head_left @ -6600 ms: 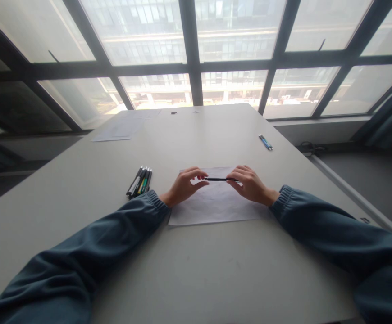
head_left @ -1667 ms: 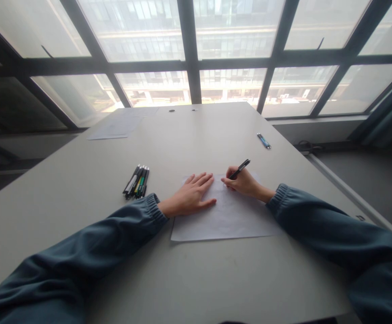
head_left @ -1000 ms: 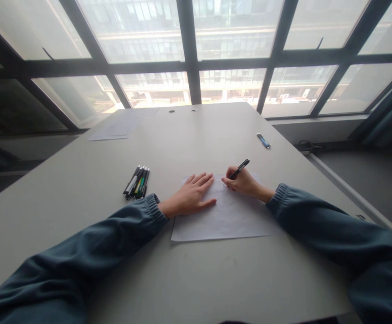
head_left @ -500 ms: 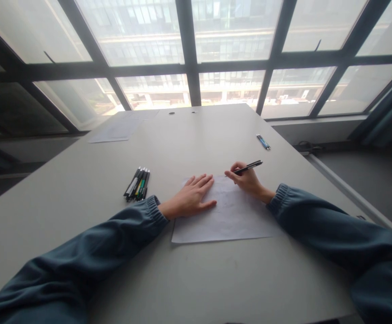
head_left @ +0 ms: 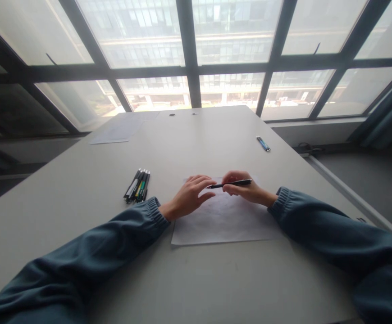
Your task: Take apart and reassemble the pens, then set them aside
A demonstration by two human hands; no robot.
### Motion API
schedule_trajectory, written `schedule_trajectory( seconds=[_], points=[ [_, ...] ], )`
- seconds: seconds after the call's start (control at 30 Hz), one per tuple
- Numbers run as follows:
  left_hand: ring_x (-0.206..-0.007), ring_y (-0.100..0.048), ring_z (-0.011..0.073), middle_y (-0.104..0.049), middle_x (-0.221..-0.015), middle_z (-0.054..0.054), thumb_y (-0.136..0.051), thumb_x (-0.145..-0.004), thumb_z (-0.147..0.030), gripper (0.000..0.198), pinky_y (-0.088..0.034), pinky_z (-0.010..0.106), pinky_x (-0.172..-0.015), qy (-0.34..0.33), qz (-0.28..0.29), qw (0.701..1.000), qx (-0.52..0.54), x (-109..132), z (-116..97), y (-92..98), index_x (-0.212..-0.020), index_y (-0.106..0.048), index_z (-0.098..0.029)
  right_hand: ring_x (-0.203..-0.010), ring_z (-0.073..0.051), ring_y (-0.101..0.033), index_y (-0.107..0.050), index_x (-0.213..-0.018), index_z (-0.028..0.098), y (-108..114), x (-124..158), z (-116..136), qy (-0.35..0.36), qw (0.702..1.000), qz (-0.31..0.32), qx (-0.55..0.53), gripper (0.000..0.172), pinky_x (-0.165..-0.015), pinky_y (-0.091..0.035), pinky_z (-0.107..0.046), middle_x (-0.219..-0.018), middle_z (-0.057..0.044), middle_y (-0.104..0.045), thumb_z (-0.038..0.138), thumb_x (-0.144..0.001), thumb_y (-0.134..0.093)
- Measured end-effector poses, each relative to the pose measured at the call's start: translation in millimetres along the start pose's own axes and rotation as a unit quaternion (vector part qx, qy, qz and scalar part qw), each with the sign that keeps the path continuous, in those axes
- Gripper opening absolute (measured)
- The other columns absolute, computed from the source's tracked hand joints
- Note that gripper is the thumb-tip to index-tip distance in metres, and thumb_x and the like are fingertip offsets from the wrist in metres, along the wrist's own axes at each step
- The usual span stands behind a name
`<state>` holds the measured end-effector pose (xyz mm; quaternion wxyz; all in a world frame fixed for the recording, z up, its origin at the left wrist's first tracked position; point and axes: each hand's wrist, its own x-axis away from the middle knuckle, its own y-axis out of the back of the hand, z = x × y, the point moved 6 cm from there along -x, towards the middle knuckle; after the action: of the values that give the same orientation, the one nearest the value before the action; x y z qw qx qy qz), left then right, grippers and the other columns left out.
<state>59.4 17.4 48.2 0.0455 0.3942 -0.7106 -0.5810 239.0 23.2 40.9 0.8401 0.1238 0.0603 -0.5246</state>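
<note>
A white sheet of paper (head_left: 226,222) lies on the grey table (head_left: 196,279) in front of me. My right hand (head_left: 245,190) is closed around a black pen (head_left: 231,183), which lies level over the paper's far edge with its tip toward the left. My left hand (head_left: 191,196) is lifted slightly off the paper, fingers loosely curled and apart, its fingertips just beside the pen's tip; whether they touch it I cannot tell.
A bundle of several pens (head_left: 138,185) lies left of my left hand. A blue pen (head_left: 262,143) rests near the table's far right edge. Another sheet of paper (head_left: 116,132) sits at the far left corner. Large windows stand behind the table.
My right hand lifted the pen from its writing position on the paper and turned it level, tip leftward. My left hand rose from lying flat on the sheet and its fingers curled toward the pen.
</note>
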Motion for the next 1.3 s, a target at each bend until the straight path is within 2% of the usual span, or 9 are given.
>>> schedule_trajectory(
  seconds=[0.13, 0.27, 0.5, 0.67, 0.8, 0.87, 1.0, 1.13, 1.3],
  points=[
    [-0.101, -0.066, 0.0203, -0.073, -0.103, 0.007, -0.048, -0.102, -0.038, 0.026, -0.048, 0.039, -0.095, 0.008, -0.041, 0.999, 0.025, -1, 5, 3.1, -0.105, -0.068, -0.022, -0.062, -0.015, -0.057, -0.069, -0.104, 0.017, -5, 1, -3, -0.046, 0.994, 0.036, -0.088, 0.048, -0.051, -0.041, -0.025, -0.084, -0.008, -0.071, 0.061, -0.084, -0.064],
    [-0.088, -0.065, 0.0199, -0.073, -0.091, 0.006, -0.052, -0.100, -0.041, 0.028, -0.049, 0.037, -0.088, 0.047, -0.088, 0.994, 0.037, -1, 15, 6.7, -0.096, -0.069, -0.020, -0.057, -0.015, -0.051, -0.070, -0.107, 0.018, 7, -3, -16, -0.093, 0.977, -0.012, -0.194, 0.066, -0.051, -0.039, -0.027, -0.066, -0.004, -0.060, 0.074, -0.089, -0.041],
    [-0.086, -0.065, 0.0199, -0.073, -0.091, 0.006, -0.053, -0.100, -0.041, 0.027, -0.050, 0.037, -0.086, 0.061, -0.100, 0.992, 0.051, 0, 20, 7.7, -0.097, -0.071, -0.020, -0.062, -0.015, -0.053, -0.071, -0.108, 0.018, 13, -3, -26, -0.119, 0.969, -0.029, -0.214, 0.051, -0.055, -0.040, -0.027, -0.074, -0.005, -0.062, 0.063, -0.089, -0.055],
    [-0.086, -0.065, 0.0197, -0.073, -0.093, 0.007, -0.057, -0.098, -0.039, 0.025, -0.052, 0.035, -0.083, 0.076, -0.124, 0.987, 0.067, 0, 27, 9.6, -0.101, -0.072, -0.019, -0.061, -0.014, -0.054, -0.070, -0.114, 0.020, 15, -5, -26, -0.110, 0.966, -0.052, -0.229, 0.048, -0.051, -0.036, -0.024, -0.075, -0.004, -0.064, 0.059, -0.088, -0.059],
    [-0.089, -0.066, 0.0199, -0.071, -0.094, 0.006, -0.062, -0.095, -0.035, 0.020, -0.053, 0.035, -0.084, 0.081, -0.179, 0.978, 0.077, 1, 36, 14.6, -0.103, -0.073, -0.020, -0.051, -0.009, -0.045, -0.072, -0.093, 0.016, 28, -8, -27, -0.060, 0.976, -0.149, -0.148, 0.038, -0.045, -0.032, -0.022, -0.061, 0.002, -0.056, 0.052, -0.080, -0.073],
    [-0.091, -0.066, 0.0199, -0.071, -0.093, 0.006, -0.064, -0.093, -0.032, 0.018, -0.053, 0.035, -0.085, 0.078, -0.202, 0.973, 0.081, 1, 39, 17.0, -0.104, -0.073, -0.021, -0.050, -0.008, -0.046, -0.072, -0.087, 0.015, 32, -9, -28, -0.039, 0.977, -0.179, -0.111, 0.037, -0.044, -0.033, -0.022, -0.063, 0.000, -0.060, 0.050, -0.076, -0.077],
    [-0.090, -0.067, 0.0194, -0.072, -0.094, 0.005, -0.067, -0.091, -0.030, 0.018, -0.053, 0.035, -0.086, 0.077, -0.221, 0.968, 0.087, 2, 40, 19.8, -0.106, -0.073, -0.022, -0.052, -0.010, -0.051, -0.073, -0.088, 0.014, 37, -9, -31, -0.007, 0.975, -0.213, -0.066, 0.036, -0.044, -0.037, -0.023, -0.069, -0.002, -0.067, 0.047, -0.076, -0.078],
    [-0.086, -0.066, 0.0185, -0.073, -0.093, 0.004, -0.066, -0.092, -0.033, 0.015, -0.053, 0.033, -0.081, 0.100, -0.243, 0.962, 0.074, 4, 40, 23.8, -0.099, -0.071, -0.021, -0.054, -0.011, -0.054, -0.075, -0.093, 0.015, 39, -8, -30, 0.023, 0.974, -0.226, 0.020, 0.034, -0.046, -0.040, -0.024, -0.070, -0.003, -0.069, 0.046, -0.081, -0.074],
    [-0.083, -0.066, 0.0180, -0.073, -0.089, 0.004, -0.061, -0.095, -0.038, 0.021, -0.052, 0.032, -0.079, 0.118, -0.244, 0.961, 0.063, 6, 44, 24.4, -0.096, -0.070, -0.020, -0.066, -0.015, -0.064, -0.075, -0.095, 0.017, 37, -4, -20, 0.090, 0.957, -0.226, 0.160, 0.021, -0.062, -0.052, -0.028, -0.083, -0.005, -0.074, 0.035, -0.087, -0.068]
  ],
)
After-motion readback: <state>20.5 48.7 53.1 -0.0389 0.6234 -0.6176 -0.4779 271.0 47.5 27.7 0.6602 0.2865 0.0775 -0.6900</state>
